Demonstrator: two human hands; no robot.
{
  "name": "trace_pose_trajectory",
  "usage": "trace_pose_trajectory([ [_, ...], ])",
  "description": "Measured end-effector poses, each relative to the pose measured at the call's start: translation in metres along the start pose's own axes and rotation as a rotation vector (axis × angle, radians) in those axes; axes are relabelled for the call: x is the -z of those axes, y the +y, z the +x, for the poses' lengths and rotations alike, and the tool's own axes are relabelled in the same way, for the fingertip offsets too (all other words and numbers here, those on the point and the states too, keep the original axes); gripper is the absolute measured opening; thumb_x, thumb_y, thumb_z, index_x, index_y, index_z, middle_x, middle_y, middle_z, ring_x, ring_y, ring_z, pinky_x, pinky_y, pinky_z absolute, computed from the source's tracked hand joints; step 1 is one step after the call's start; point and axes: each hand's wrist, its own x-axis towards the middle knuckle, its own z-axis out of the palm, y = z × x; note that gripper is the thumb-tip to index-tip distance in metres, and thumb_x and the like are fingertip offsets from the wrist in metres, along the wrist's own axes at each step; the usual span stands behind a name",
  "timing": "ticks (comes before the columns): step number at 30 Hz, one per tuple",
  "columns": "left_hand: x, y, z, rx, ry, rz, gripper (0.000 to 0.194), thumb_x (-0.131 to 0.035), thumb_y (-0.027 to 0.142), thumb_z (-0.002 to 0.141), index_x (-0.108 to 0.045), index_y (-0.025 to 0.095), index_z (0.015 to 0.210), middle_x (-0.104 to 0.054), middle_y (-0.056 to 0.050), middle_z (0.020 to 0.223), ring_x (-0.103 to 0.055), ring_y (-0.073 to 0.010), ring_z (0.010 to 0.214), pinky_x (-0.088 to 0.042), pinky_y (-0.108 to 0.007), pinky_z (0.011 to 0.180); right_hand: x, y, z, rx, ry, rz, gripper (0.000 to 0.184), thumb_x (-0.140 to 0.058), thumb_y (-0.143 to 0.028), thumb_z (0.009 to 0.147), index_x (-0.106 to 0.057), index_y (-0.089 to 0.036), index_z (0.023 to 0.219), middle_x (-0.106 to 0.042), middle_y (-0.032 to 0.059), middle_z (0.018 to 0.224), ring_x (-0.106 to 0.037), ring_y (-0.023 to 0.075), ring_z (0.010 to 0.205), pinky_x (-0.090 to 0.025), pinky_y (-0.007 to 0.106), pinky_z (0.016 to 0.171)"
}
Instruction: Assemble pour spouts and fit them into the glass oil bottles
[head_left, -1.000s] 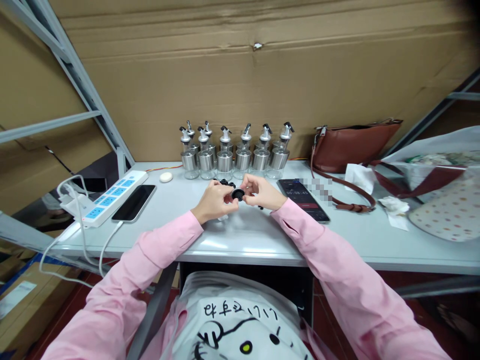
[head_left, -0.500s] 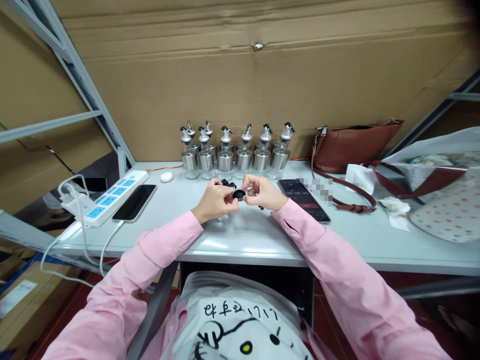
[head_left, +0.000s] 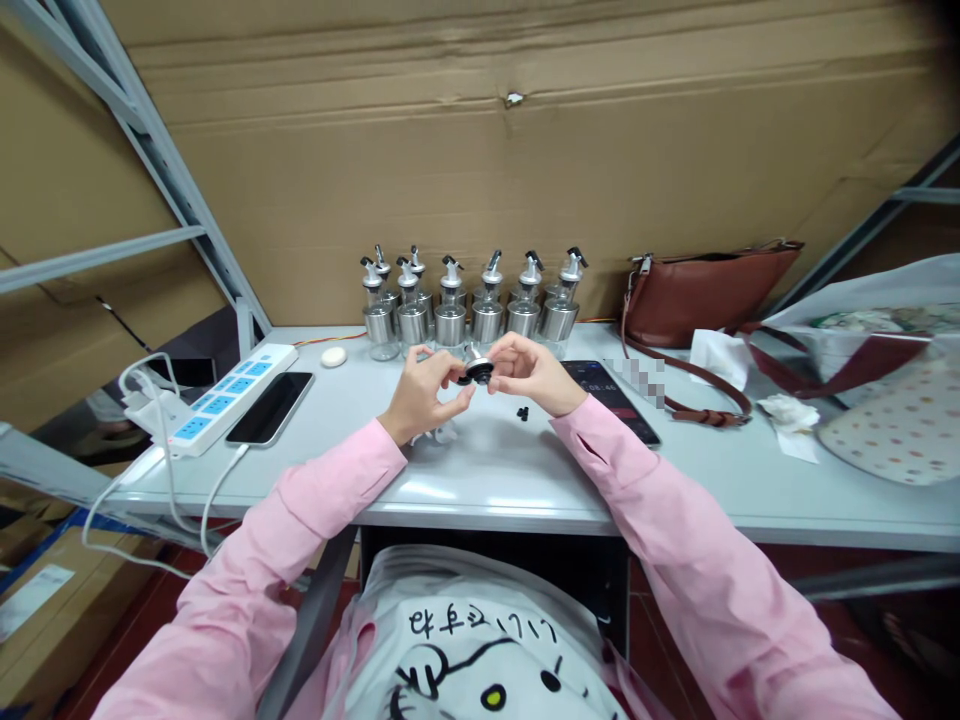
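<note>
Above the middle of the grey table [head_left: 525,480], both hands meet on a small black and silver pourer cap [head_left: 477,371]. My left hand [head_left: 422,395] pinches it from the left with thumb and fingertips. My right hand [head_left: 531,372] grips it from the right. A small black part [head_left: 523,412] lies on the table just below my right hand. Behind the hands stands a row of several glass bottles with steel bands and pourer tops [head_left: 471,306].
A dark phone [head_left: 616,398] lies right of my hands, another phone [head_left: 270,406] and a white power strip [head_left: 217,396] to the left. A brown handbag [head_left: 705,285], crumpled tissues [head_left: 784,415] and a dotted bag [head_left: 892,420] sit at the right. Cardboard forms the back wall.
Both hands have lifted the cap a little higher and further from me. My left fingers have spread somewhat. A small black part now shows on the table below.
</note>
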Motion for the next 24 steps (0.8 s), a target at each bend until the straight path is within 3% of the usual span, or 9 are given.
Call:
trace_pose_trajectory([
  [7, -0.006, -0.002, -0.003, -0.012, 0.079, -0.033, 0.028, -0.053, 0.040, 0.080, -0.041, 0.021, 0.095, -0.061, -0.001, 0.085, -0.056, -0.0133, 0.068, -0.036, -0.038, 0.088, 0.000, 0.000, 0.000, -0.007, 0.030, 0.017, 0.043, -0.081, -0.030, 0.052, -0.051, -0.020, 0.081, -0.057, -0.0020, 0.079, -0.056, 0.0075, 0.064, -0.048, 0.022, 0.060],
  [10, -0.007, -0.002, -0.002, 0.005, 0.064, -0.007, 0.027, -0.054, 0.037, 0.082, -0.043, 0.021, 0.101, -0.062, 0.000, 0.082, -0.058, -0.0144, 0.071, -0.036, -0.038, 0.090, 0.001, 0.001, 0.000, 0.000, 0.044, -0.009, 0.040, -0.081, -0.029, 0.053, -0.054, -0.019, 0.081, -0.059, -0.0003, 0.084, -0.058, 0.0093, 0.069, -0.050, 0.026, 0.067],
  [14, -0.007, -0.002, -0.001, -0.008, 0.031, 0.023, 0.027, -0.053, 0.032, 0.083, -0.046, 0.020, 0.107, -0.065, 0.003, 0.076, -0.059, -0.0134, 0.068, -0.034, -0.038, 0.094, 0.005, 0.001, 0.001, 0.030, 0.087, -0.096, 0.027, -0.076, -0.030, 0.060, -0.060, -0.019, 0.078, -0.065, 0.0040, 0.091, -0.060, 0.0162, 0.086, -0.049, 0.033, 0.078],
  [18, -0.008, -0.002, -0.002, -0.022, 0.082, 0.003, 0.027, -0.053, 0.028, 0.082, -0.045, 0.021, 0.107, -0.066, 0.002, 0.083, -0.060, -0.0123, 0.069, -0.035, -0.039, 0.096, 0.009, -0.001, 0.001, 0.071, 0.110, -0.222, 0.017, -0.064, -0.033, 0.072, -0.066, -0.020, 0.082, -0.067, 0.0049, 0.099, -0.059, 0.0199, 0.096, -0.048, 0.033, 0.076],
  [21, -0.008, -0.002, -0.002, -0.013, 0.151, -0.019, 0.024, -0.056, 0.027, 0.078, -0.043, 0.021, 0.098, -0.064, -0.002, 0.095, -0.060, -0.0144, 0.077, -0.039, -0.039, 0.091, 0.013, 0.001, 0.002, 0.068, 0.190, -0.509, 0.020, -0.053, -0.028, 0.079, -0.067, -0.020, 0.089, -0.068, 0.0057, 0.099, -0.059, 0.0213, 0.093, -0.046, 0.036, 0.079],
  [24, -0.009, -0.002, -0.001, 0.018, 0.161, -0.020, 0.025, -0.059, 0.026, 0.074, -0.041, 0.021, 0.090, -0.062, -0.004, 0.093, -0.058, -0.0176, 0.087, -0.042, -0.038, 0.086, 0.019, 0.008, 0.002, -0.024, 0.263, -1.041, 0.028, -0.044, -0.015, 0.079, -0.068, -0.018, 0.092, -0.069, 0.0088, 0.099, -0.056, 0.0264, 0.097, -0.041, 0.044, 0.085],
])
